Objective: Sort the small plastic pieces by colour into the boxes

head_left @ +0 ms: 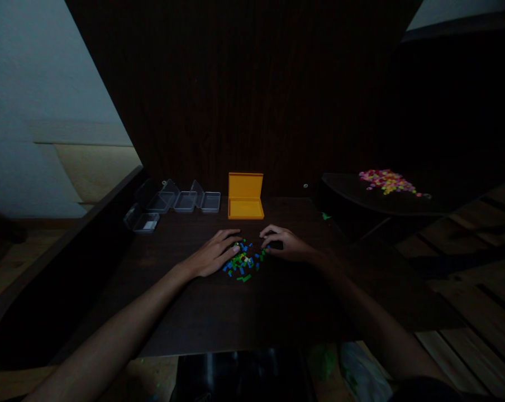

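A loose pile of small toy bricks (pixel 244 261), mostly green and blue with some yellow and white, lies on the dark wooden table (pixel 219 312). At the pile's left edge rests my left hand (pixel 217 252), fingers apart and reaching over the bricks. My right hand (pixel 286 244) is on the other side, its fingers spread and curved toward a few bricks. Neither hand visibly holds a brick. Just behind the pile stands a yellow box (pixel 246 217) with its lid raised against the back panel.
Several clear plastic cases (pixel 211 202) with raised lids stand at the back left. A dark side shelf (pixel 344 187) on the right carries a heap of pink, red and yellow pieces (pixel 389 181). A raised dark board (pixel 63 268) borders the table's left side.
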Demonstrator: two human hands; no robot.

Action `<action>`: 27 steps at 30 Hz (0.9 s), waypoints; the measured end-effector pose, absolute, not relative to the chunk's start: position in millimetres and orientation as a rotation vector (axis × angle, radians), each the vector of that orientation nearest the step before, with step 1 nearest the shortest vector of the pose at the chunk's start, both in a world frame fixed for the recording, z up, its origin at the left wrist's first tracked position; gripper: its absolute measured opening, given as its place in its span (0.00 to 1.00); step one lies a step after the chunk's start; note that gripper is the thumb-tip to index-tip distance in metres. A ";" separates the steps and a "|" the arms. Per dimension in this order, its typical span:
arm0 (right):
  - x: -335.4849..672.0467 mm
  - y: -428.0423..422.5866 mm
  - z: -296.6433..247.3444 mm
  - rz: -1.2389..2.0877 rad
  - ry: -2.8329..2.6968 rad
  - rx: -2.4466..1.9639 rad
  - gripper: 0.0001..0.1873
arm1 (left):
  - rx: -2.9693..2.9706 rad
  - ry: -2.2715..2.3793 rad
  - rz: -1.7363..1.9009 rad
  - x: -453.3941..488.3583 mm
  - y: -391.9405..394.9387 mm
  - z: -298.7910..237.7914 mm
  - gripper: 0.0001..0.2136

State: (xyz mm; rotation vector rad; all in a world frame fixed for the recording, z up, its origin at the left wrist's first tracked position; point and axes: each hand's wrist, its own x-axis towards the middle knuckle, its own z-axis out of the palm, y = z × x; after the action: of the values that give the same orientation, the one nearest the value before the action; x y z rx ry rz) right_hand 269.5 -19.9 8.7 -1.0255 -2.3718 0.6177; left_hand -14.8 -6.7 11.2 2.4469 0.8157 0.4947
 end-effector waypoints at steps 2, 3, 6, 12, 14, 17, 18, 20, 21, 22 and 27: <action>269.2 -20.3 9.5 0.620 -2.371 -1.033 0.04 | 2.444 0.824 0.492 -14.8 -6.5 10.8 0.22; 269.0 -20.5 10.0 0.620 -2.372 -1.039 0.04 | 2.442 0.828 0.487 -14.8 -6.4 10.7 0.22; 268.7 -21.1 11.5 0.622 -2.384 -1.046 0.03 | 2.435 0.836 0.485 -14.8 -6.5 11.1 0.22; 269.3 -22.4 13.8 0.637 -2.426 -1.011 0.03 | 2.429 0.836 0.480 -14.5 -6.9 13.3 0.22; 269.6 -22.9 14.7 0.654 -2.434 -1.001 0.03 | 2.426 0.842 0.477 -14.2 -7.0 13.8 0.22; 269.8 -23.8 16.4 0.671 -2.438 -0.973 0.04 | 2.427 0.839 0.484 -13.9 -7.2 14.3 0.22; 269.8 -24.2 17.0 0.675 -2.440 -0.961 0.04 | 2.428 0.835 0.489 -13.9 -7.3 14.4 0.22; 269.7 -24.7 17.8 0.677 -2.443 -0.949 0.03 | 2.429 0.830 0.492 -14.0 -7.3 14.3 0.22; 269.7 -24.8 17.9 0.676 -2.444 -0.946 0.03 | 2.429 0.830 0.492 -14.1 -7.3 13.9 0.22; 269.6 -24.8 17.8 0.674 -2.445 -0.946 0.04 | 2.430 0.832 0.492 -14.2 -7.1 13.4 0.22; 269.5 -23.5 15.0 0.675 -2.455 -0.935 0.07 | 2.431 0.826 0.505 -15.0 -6.4 10.5 0.22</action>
State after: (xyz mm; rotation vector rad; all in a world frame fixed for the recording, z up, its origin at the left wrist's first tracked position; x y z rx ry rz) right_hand 269.5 -23.5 15.0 -0.9352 -2.4546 0.6746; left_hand -15.0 -6.4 10.5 2.4309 0.8257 0.5054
